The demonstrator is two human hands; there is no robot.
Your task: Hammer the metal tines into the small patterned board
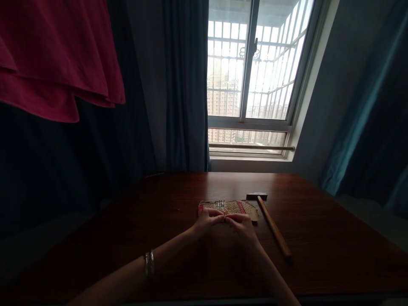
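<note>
A flat board with a dotted pattern and red patches lies on the table, and several nails stand upright along its far side. At its near edge my left hand and my right hand meet, fingertips almost touching. Both are closed in a pinch. Something small and yellowish shows between them, too small and dark to name. A hammer with a wooden handle rests to the right of the board, its dark head pointing away from me.
The brown wooden table reaches to the wall below a barred window. Dark blue curtains hang on both sides. A pink cloth hangs at the upper left. Small dark bits lie left of the board.
</note>
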